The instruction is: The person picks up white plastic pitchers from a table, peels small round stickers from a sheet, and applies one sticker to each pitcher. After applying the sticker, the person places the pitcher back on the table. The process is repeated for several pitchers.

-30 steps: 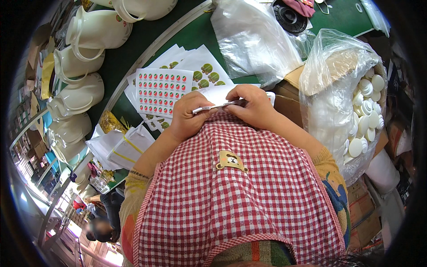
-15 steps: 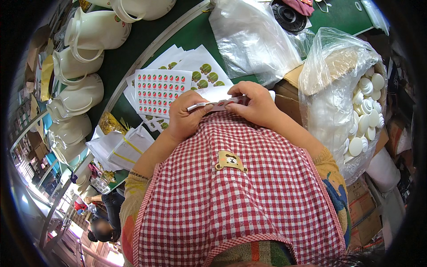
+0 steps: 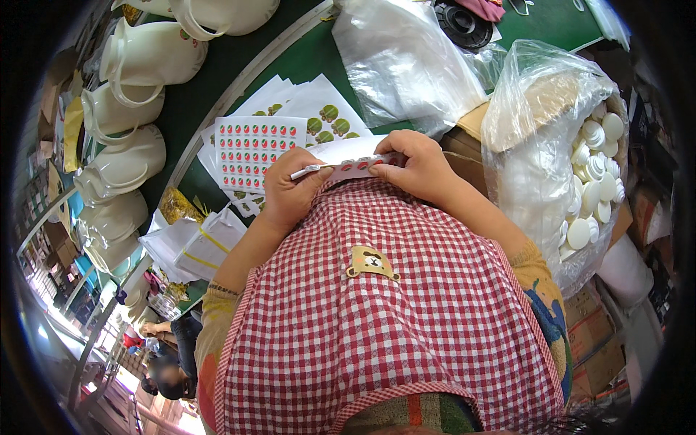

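My left hand (image 3: 290, 190) and my right hand (image 3: 419, 165) pinch a sheet of red stickers (image 3: 355, 168) close to my apron. Its near edge is bent over, with a row of red stickers showing on the folded strip. A white part of the sheet rises behind the fold. My left thumb presses at the left end, my right thumb near the right end. Just beyond, a sticker sheet (image 3: 254, 154) with rows of small red and green prints lies on several white sheets with green round prints (image 3: 328, 119).
Cream pots with handles (image 3: 152, 54) line the left. Clear plastic bags (image 3: 406, 58) lie ahead. On the right, a lined carton (image 3: 558, 101) holds white round caps (image 3: 591, 174). White packets with yellow bands (image 3: 206, 243) sit near my left forearm. Another person (image 3: 174, 362) is at lower left.
The held sheet has tilted, so more of its folded strip and red stickers show between my hands. My left hand has shifted slightly left. The whole view has moved a little.
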`<action>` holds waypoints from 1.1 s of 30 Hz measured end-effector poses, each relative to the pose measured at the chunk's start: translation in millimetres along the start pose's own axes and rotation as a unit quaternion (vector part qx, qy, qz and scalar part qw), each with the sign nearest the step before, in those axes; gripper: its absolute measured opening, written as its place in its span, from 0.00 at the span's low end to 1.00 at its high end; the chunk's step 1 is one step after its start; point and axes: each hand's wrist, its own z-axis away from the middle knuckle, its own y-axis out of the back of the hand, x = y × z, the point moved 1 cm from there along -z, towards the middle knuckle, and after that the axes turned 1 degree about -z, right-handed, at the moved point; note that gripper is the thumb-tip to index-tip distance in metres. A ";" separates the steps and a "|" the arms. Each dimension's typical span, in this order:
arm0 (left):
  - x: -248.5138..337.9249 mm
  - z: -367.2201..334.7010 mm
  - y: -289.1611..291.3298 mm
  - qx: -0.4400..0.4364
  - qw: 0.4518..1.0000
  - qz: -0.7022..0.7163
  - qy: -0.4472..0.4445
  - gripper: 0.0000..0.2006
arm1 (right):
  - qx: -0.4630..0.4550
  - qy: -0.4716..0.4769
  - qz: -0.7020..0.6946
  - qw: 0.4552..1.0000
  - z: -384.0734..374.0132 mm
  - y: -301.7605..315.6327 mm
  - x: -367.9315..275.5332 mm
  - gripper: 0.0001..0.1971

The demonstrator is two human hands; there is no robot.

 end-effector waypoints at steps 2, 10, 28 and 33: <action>-3.6 1.6 -0.3 0.004 1.000 -0.010 -0.011 0.05 | -0.009 0.018 0.026 0.999 0.1 -0.3 2.3 0.10; -1.5 3.6 0.0 0.019 1.000 0.020 0.013 0.04 | 0.022 0.001 -0.008 1.000 3.8 -2.5 3.8 0.09; -3.8 9.6 1.3 0.045 0.988 0.075 0.127 0.06 | 0.035 -0.004 0.014 0.999 8.0 0.2 14.9 0.10; -7.8 11.5 4.5 0.043 0.986 0.090 0.136 0.05 | 0.034 -0.033 0.011 0.999 7.7 3.2 11.2 0.10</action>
